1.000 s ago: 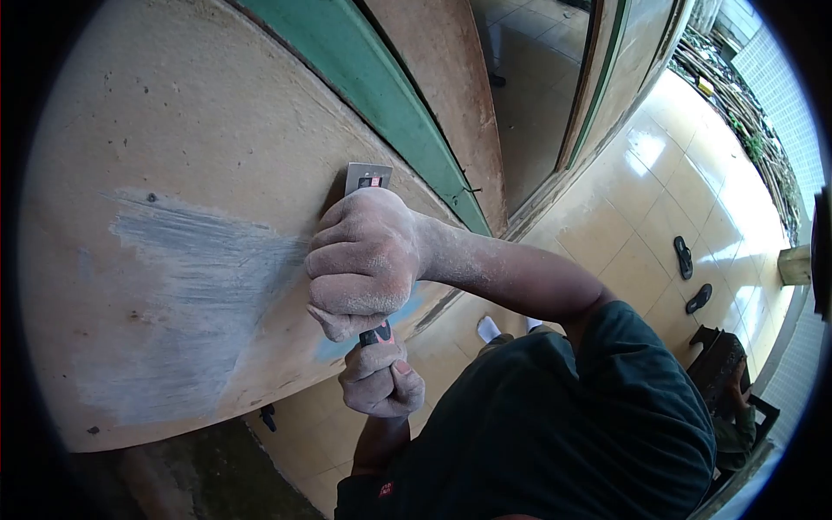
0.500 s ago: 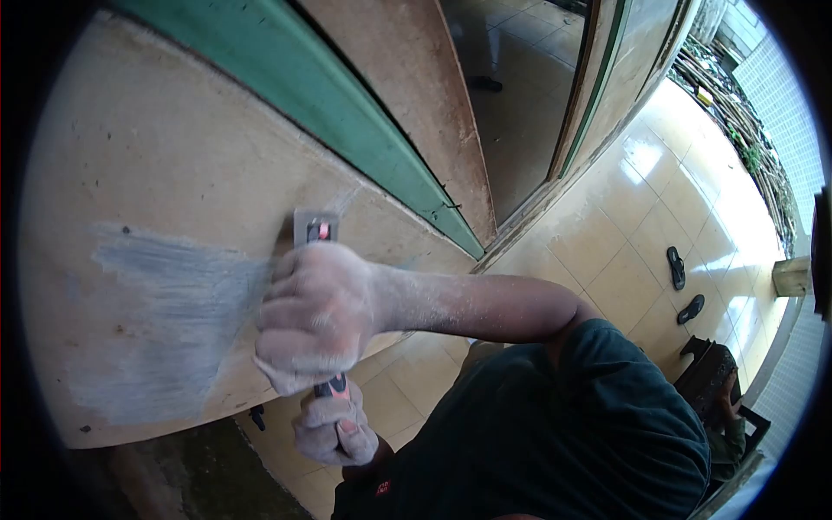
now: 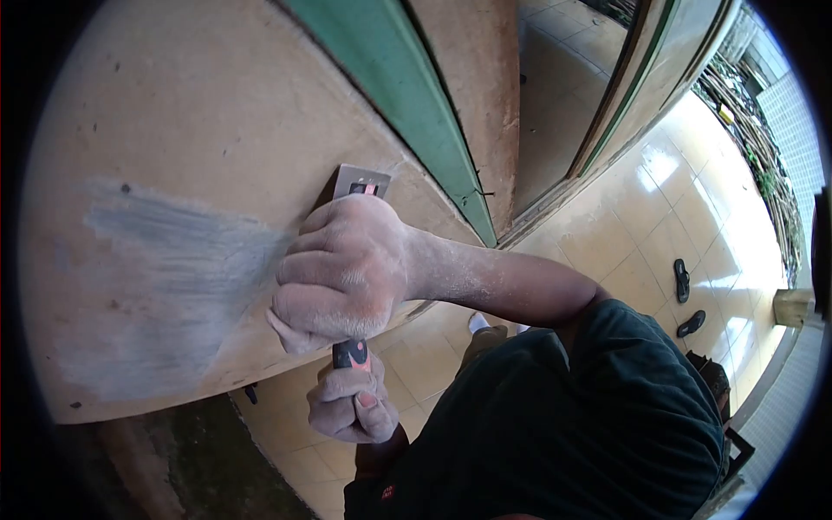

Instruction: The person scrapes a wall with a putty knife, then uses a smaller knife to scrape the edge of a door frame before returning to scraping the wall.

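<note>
Both my hands are on a scraper with a flat metal blade and a black-and-red handle. My right hand, dusted white, is closed in a fist round the handle, with the blade showing above the knuckles. Below it, my left hand has its fingers curled round the lower end of the handle. The blade lies close over a beige wall panel, near its green trim. To the left of my right hand, a streaky grey patch is smeared over the panel.
A doorway opens beyond the green trim. Shiny beige floor tiles run along the right, with a pair of dark sandals on them. A dark mossy strip lies below the panel, and sticks are piled outside.
Both hands and the scraper have moved up and right across the panel, bringing the blade closer to the green trim. The view has shifted slightly.
</note>
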### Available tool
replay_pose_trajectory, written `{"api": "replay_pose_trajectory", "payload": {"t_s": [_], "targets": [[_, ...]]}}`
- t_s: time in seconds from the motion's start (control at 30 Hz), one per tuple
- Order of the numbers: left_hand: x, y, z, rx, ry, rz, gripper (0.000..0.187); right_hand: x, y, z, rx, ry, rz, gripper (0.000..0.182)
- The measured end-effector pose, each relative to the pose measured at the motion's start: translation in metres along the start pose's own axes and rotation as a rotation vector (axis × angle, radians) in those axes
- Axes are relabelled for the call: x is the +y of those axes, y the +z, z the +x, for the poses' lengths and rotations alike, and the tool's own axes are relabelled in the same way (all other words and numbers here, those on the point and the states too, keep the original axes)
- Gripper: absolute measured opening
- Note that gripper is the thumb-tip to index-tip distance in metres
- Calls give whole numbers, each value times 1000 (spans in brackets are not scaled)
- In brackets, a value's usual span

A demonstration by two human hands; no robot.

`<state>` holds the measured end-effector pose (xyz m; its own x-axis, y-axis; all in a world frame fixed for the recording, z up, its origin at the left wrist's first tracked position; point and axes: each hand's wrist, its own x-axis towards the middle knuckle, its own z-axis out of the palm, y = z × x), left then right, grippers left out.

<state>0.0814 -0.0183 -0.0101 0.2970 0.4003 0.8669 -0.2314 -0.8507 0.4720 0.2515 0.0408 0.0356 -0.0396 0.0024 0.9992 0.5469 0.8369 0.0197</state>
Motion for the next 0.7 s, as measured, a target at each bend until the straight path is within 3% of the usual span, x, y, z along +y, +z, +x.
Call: {"api": "replay_pose_trajectory", "payload": {"t_s": [0.1,0.2,0.27,0.33,0.37,0.47,0.53,0.6,0.7], "targets": [[15,-10,10,5,-181,-17,17,-10,24,6,65,18,23,28],[28,-29,10,-113,-122,-4,16,-18,30,13,61,9,87,28],[15,-10,13,-44,-71,-101,16,-11,22,10,55,-9,103,29],[-5,3,13,-100,-55,-6,15,-1,8,7,13,-24,-4,30],[-9,3,9,-21,-80,9,17,2,8,8,25,-22,-34,31],[19,-17,18,-5,-192,-115,22,-11,23,13,116,14,-74,31],[25,-19,18,-49,-159,-122,26,-20,27,19,77,-32,91,29],[18,-4,13,51,-46,-98,31,-8,20,12,77,-37,96,28],[1,-2,17,11,-173,-32,33,7,5,4,71,-49,-92,31]]}}
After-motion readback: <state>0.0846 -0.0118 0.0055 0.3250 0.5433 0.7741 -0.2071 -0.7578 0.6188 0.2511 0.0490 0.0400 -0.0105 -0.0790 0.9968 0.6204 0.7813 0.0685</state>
